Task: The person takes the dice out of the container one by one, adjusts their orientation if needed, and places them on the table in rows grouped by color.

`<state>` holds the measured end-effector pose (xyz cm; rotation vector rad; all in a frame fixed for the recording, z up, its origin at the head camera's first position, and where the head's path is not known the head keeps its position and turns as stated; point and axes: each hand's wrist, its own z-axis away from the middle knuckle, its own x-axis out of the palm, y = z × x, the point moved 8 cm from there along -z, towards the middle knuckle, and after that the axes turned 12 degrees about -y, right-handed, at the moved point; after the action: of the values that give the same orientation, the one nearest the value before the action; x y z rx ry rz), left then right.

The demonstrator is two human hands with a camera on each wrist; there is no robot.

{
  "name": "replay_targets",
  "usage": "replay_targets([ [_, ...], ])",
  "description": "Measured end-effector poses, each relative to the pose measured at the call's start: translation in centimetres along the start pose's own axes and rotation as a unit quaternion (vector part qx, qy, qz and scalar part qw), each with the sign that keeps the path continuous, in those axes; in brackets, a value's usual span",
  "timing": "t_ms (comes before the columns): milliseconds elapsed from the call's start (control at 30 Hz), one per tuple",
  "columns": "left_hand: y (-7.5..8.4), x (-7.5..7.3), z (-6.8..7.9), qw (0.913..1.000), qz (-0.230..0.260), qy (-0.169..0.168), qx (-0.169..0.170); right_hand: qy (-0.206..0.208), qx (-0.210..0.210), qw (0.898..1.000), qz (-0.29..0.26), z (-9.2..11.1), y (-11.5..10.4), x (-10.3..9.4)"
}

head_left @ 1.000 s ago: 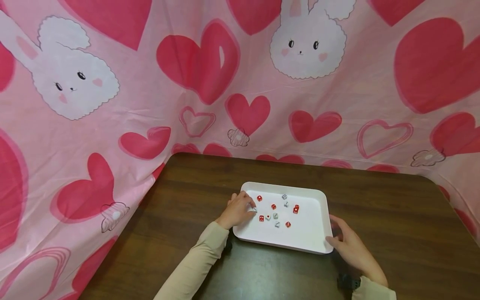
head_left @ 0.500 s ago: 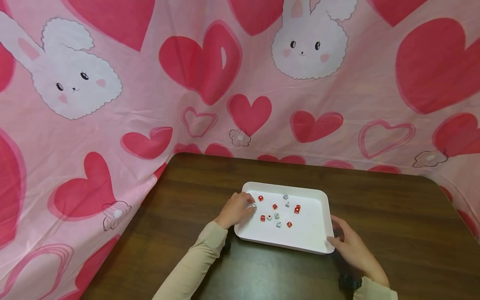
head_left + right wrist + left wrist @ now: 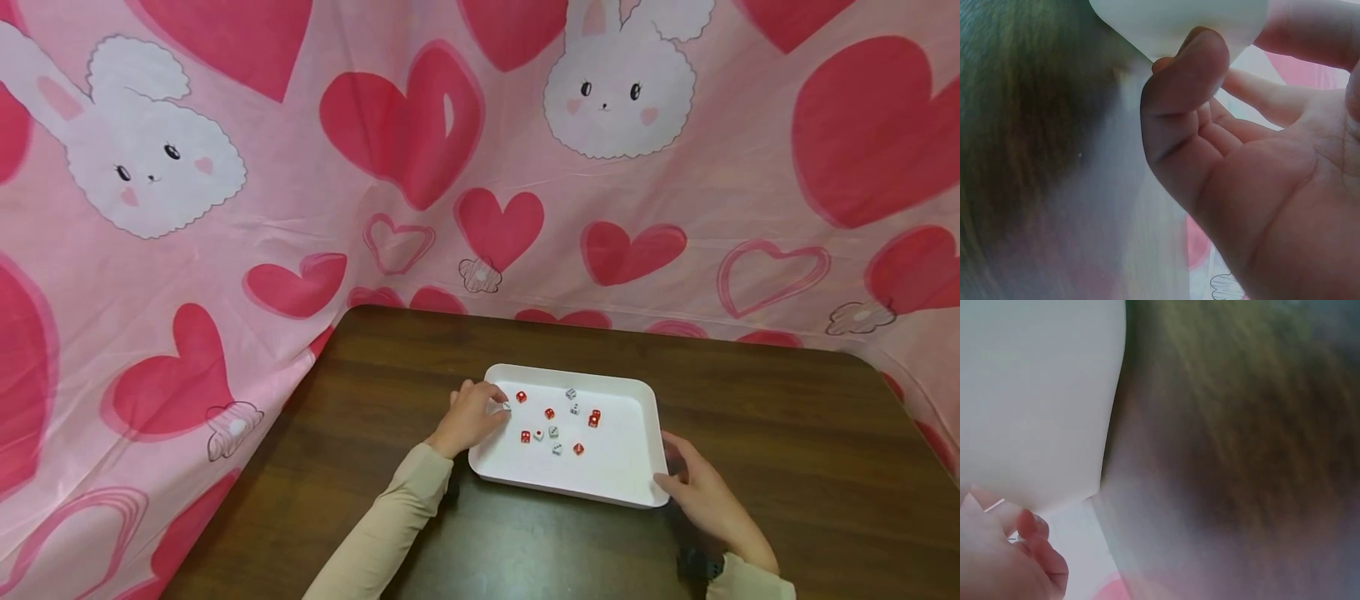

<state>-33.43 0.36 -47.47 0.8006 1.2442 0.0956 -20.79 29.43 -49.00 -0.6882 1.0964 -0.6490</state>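
A white rectangular tray [image 3: 615, 467] lies on the table with several red and white dice scattered over its left and middle part. Over the tray's left end, my left hand [image 3: 468, 419] holds a small white die [image 3: 507, 407] between thumb and fingertips. In the left wrist view that hand [image 3: 1007, 553] shows only in the lower corner, under the tray's wall [image 3: 1035, 394]. My right hand [image 3: 705, 492] grips the tray's right side near its front corner. The right wrist view shows the thumb [image 3: 1188, 81] against the tray's edge, with the fingers spread behind.
Nearest the left hand are a red die [image 3: 521, 397] and another red die [image 3: 526, 437]. Two red dice [image 3: 594, 419] sit together further right. The dark wooden table [image 3: 420, 350] extends around the tray. A pink cloth [image 3: 300, 208] printed with hearts and rabbits hangs behind it.
The left hand has shifted slightly up and left inside the tray, and the white die at its fingertips has moved with it. The right hand and the tray stay in place.
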Motion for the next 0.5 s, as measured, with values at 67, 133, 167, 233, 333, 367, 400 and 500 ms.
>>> replay_targets([
  [67,-0.01,-0.04,0.02,1.0,0.005,0.001,0.003,0.0,0.001,1.0,0.0,0.03,-0.02,-0.03],
  [133,-0.03,-0.12,0.05,0.9999,0.008,0.004,0.008,0.0,0.002,1.0,0.002,0.04,-0.05,-0.08],
  [167,-0.03,-0.16,0.07,0.9999,0.01,0.006,0.011,-0.001,0.002,1.0,0.002,0.04,-0.08,-0.08],
  [233,-0.03,-0.26,0.09,0.9997,0.013,0.01,0.017,-0.002,0.007,1.0,0.001,0.04,-0.07,-0.09],
  [333,-0.06,-0.37,0.14,0.9995,0.02,0.012,0.023,-0.003,0.011,1.0,0.0,0.02,-0.05,-0.08],
  [367,-0.08,-0.41,0.18,0.9993,0.025,0.013,0.024,-0.004,0.011,1.0,0.0,0.02,-0.04,-0.05],
  [400,-0.11,-0.44,0.22,0.9993,0.028,0.013,0.023,-0.004,0.014,1.0,-0.001,0.02,-0.01,-0.04],
  [500,-0.1,-0.57,0.4,0.9989,0.036,0.014,0.025,-0.003,0.012,1.0,-0.002,0.01,0.03,0.03],
])
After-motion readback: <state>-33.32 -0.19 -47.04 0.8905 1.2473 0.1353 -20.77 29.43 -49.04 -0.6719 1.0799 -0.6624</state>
